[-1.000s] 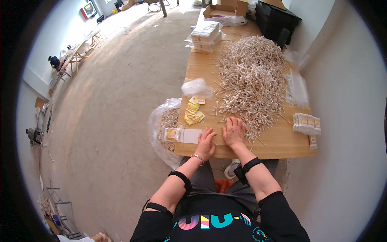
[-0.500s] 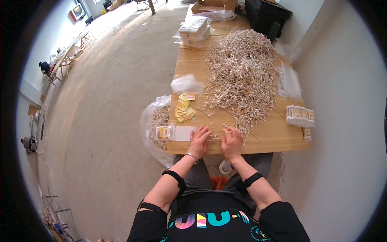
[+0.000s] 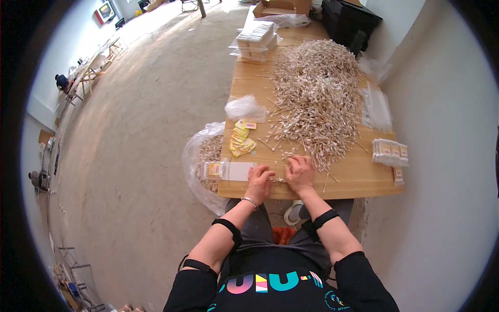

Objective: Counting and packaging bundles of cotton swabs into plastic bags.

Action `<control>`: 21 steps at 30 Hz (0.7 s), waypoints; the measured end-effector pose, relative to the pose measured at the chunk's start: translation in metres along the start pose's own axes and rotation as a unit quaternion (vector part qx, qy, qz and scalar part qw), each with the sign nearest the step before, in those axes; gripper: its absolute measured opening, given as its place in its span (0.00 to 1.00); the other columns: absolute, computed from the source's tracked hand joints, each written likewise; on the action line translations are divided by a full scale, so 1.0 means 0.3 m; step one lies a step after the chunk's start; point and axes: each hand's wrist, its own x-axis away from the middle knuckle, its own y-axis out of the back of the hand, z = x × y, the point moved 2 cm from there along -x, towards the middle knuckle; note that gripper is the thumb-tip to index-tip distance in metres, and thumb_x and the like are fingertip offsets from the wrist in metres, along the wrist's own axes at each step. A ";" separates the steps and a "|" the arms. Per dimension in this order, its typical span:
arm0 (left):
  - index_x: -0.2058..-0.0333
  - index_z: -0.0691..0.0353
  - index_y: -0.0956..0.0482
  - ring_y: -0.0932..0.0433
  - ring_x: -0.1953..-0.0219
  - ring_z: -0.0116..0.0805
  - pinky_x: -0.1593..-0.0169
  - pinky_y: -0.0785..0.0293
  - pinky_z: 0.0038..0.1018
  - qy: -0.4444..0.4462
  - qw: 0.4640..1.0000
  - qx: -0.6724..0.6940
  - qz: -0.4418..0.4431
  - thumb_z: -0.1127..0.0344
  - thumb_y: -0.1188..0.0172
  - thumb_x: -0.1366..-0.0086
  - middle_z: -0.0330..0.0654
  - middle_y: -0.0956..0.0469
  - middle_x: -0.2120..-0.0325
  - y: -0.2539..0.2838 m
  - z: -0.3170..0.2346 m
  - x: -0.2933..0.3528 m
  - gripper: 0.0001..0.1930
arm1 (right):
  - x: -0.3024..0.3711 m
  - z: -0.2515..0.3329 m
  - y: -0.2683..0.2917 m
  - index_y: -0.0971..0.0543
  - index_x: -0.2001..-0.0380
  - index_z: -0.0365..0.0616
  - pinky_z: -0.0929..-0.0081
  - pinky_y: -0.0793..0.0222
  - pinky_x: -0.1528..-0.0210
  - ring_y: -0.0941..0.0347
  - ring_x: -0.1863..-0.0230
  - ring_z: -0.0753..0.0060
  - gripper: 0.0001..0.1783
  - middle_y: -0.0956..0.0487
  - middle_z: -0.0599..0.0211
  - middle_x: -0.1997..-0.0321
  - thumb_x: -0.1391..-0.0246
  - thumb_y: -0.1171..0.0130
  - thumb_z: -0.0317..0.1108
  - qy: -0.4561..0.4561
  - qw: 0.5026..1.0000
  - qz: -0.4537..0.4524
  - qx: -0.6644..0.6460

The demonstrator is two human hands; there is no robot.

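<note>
A large heap of cotton swabs (image 3: 317, 99) covers the middle of the wooden table. My left hand (image 3: 261, 182) rests near the front edge with its fingers curled round a few swabs, whose ends stick out to the right. At the near side of the heap, my right hand (image 3: 300, 176) is closed, its bent fingertips on swabs; the palm side is hidden. Just left of my left hand lies a white card (image 3: 240, 171) with a clear packet of swabs (image 3: 213, 170) beside it. Yellow printed cards (image 3: 242, 139) lie in a loose stack behind them.
Filled packets (image 3: 390, 152) stand in a row at the right edge. Clear bags (image 3: 245, 108) and flat plastic sleeves (image 3: 376, 106) flank the heap. Stacked white packs (image 3: 255, 39), an open carton (image 3: 280, 8) and a black bin (image 3: 349, 23) are behind. A swab-filled sack (image 3: 193, 161) stands left.
My right hand has shifted slightly away from me, its fingers now at the swabs along the heap's near edge. The left hand's fingers have curled in more.
</note>
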 end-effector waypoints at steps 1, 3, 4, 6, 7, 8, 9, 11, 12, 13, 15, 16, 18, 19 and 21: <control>0.61 0.53 0.25 0.38 0.44 0.44 0.39 0.54 0.47 0.012 1.000 0.009 -0.012 0.72 0.39 0.52 0.42 0.32 0.54 0.003 -0.005 -0.001 0.16 | 0.010 0.028 -0.009 0.21 0.66 0.50 0.66 0.41 0.50 0.36 0.52 0.66 0.11 0.27 0.74 0.60 0.57 0.42 0.35 0.016 1.000 0.011 -0.015; 0.58 0.53 0.26 0.39 0.43 0.46 0.39 0.53 0.47 0.027 0.999 0.018 -0.025 0.72 0.38 0.54 0.43 0.34 0.51 0.008 -0.013 -0.007 0.20 | 0.020 0.061 -0.027 0.20 0.70 0.51 0.68 0.41 0.53 0.34 0.54 0.67 0.09 0.24 0.77 0.61 0.60 0.41 0.35 0.028 0.999 0.014 -0.037; 0.56 0.53 0.28 0.41 0.42 0.47 0.39 0.52 0.46 0.027 0.999 0.024 -0.026 0.74 0.38 0.55 0.44 0.36 0.49 0.008 -0.015 -0.011 0.24 | 0.026 0.063 -0.032 0.20 0.70 0.51 0.68 0.41 0.53 0.34 0.54 0.67 0.09 0.24 0.77 0.61 0.60 0.41 0.35 0.030 0.999 0.015 -0.038; 0.53 0.54 0.29 0.43 0.41 0.49 0.39 0.52 0.46 0.030 0.999 0.030 -0.028 0.75 0.37 0.56 0.45 0.38 0.46 0.013 -0.019 -0.014 0.27 | 0.033 0.067 -0.031 0.20 0.71 0.51 0.68 0.41 0.53 0.34 0.54 0.67 0.08 0.24 0.78 0.62 0.60 0.41 0.34 0.046 0.997 0.018 -0.062; 0.52 0.53 0.29 0.44 0.40 0.49 0.39 0.52 0.46 0.028 0.999 0.018 -0.025 0.75 0.37 0.57 0.45 0.39 0.45 0.016 -0.021 -0.012 0.28 | 0.032 0.064 -0.025 0.20 0.71 0.51 0.68 0.41 0.53 0.34 0.54 0.67 0.08 0.24 0.78 0.62 0.60 0.41 0.34 0.047 0.997 0.020 -0.063; 0.51 0.53 0.29 0.45 0.39 0.49 0.38 0.52 0.46 0.026 0.999 0.007 -0.022 0.76 0.38 0.57 0.45 0.40 0.44 0.020 -0.023 -0.009 0.29 | 0.030 0.056 -0.016 0.20 0.71 0.50 0.68 0.41 0.52 0.34 0.54 0.67 0.08 0.24 0.77 0.62 0.60 0.41 0.33 0.055 0.995 0.024 -0.073; 0.51 0.53 0.29 0.45 0.39 0.49 0.38 0.52 0.46 0.027 0.999 0.008 -0.022 0.76 0.38 0.57 0.45 0.40 0.44 0.026 -0.030 -0.012 0.29 | 0.024 0.043 -0.001 0.21 0.71 0.50 0.67 0.40 0.52 0.34 0.54 0.67 0.08 0.23 0.76 0.62 0.59 0.42 0.33 0.063 0.994 0.027 -0.082; 0.50 0.53 0.30 0.47 0.38 0.49 0.37 0.53 0.44 0.016 0.999 -0.028 0.013 0.73 0.38 0.53 0.45 0.41 0.42 0.026 -0.040 -0.020 0.28 | 0.009 -0.030 -0.005 0.21 0.71 0.50 0.66 0.40 0.51 0.34 0.54 0.66 0.08 0.24 0.75 0.62 0.59 0.42 0.32 0.044 0.997 -0.002 -0.068; 0.50 0.53 0.30 0.47 0.38 0.49 0.37 0.53 0.44 0.018 0.999 -0.028 0.012 0.73 0.38 0.53 0.45 0.41 0.42 0.022 -0.032 -0.017 0.28 | -0.002 -0.055 0.002 0.21 0.71 0.49 0.65 0.40 0.51 0.34 0.54 0.65 0.08 0.24 0.73 0.61 0.59 0.42 0.32 0.026 0.998 -0.031 -0.057; 0.50 0.52 0.30 0.47 0.38 0.49 0.37 0.53 0.45 0.021 0.999 -0.027 0.016 0.73 0.38 0.53 0.45 0.41 0.42 0.016 -0.025 -0.015 0.28 | -0.008 -0.078 0.006 0.21 0.69 0.49 0.64 0.40 0.49 0.35 0.54 0.64 0.10 0.24 0.71 0.60 0.59 0.42 0.32 -0.001 0.997 -0.037 -0.061; 0.50 0.52 0.30 0.47 0.37 0.48 0.37 0.54 0.46 0.024 0.999 -0.027 0.020 0.73 0.38 0.53 0.44 0.41 0.41 0.010 -0.016 -0.011 0.28 | -0.022 -0.101 0.020 0.21 0.68 0.48 0.64 0.40 0.49 0.35 0.53 0.63 0.11 0.25 0.70 0.59 0.59 0.42 0.32 -0.011 0.998 -0.045 -0.047; 0.49 0.52 0.30 0.47 0.37 0.48 0.37 0.54 0.45 0.027 0.999 -0.026 0.020 0.73 0.38 0.53 0.44 0.41 0.42 0.010 -0.015 -0.010 0.28 | -0.027 -0.104 0.029 0.21 0.66 0.48 0.64 0.41 0.48 0.36 0.52 0.63 0.12 0.25 0.70 0.58 0.59 0.42 0.32 -0.022 0.998 -0.052 -0.033; 0.49 0.52 0.30 0.47 0.37 0.48 0.37 0.55 0.45 0.028 0.999 -0.026 0.020 0.72 0.38 0.53 0.44 0.41 0.42 0.011 -0.014 -0.009 0.28 | -0.034 -0.090 0.044 0.22 0.64 0.49 0.63 0.41 0.48 0.37 0.50 0.63 0.14 0.26 0.70 0.56 0.59 0.42 0.32 -0.003 0.999 -0.028 -0.016; 0.49 0.52 0.30 0.47 0.37 0.48 0.37 0.55 0.45 0.032 0.999 -0.027 0.021 0.72 0.38 0.53 0.44 0.41 0.42 0.013 -0.015 -0.009 0.29 | -0.036 -0.079 0.047 0.23 0.62 0.49 0.63 0.41 0.48 0.38 0.49 0.63 0.16 0.27 0.71 0.54 0.59 0.42 0.32 0.017 1.000 -0.005 0.001; 0.49 0.51 0.30 0.47 0.37 0.48 0.37 0.55 0.45 0.034 0.999 -0.029 0.023 0.72 0.37 0.53 0.44 0.41 0.42 0.014 -0.018 -0.010 0.29 | -0.032 -0.059 0.040 0.23 0.61 0.50 0.63 0.42 0.47 0.38 0.48 0.63 0.16 0.28 0.72 0.53 0.59 0.42 0.32 0.034 0.999 0.018 -0.004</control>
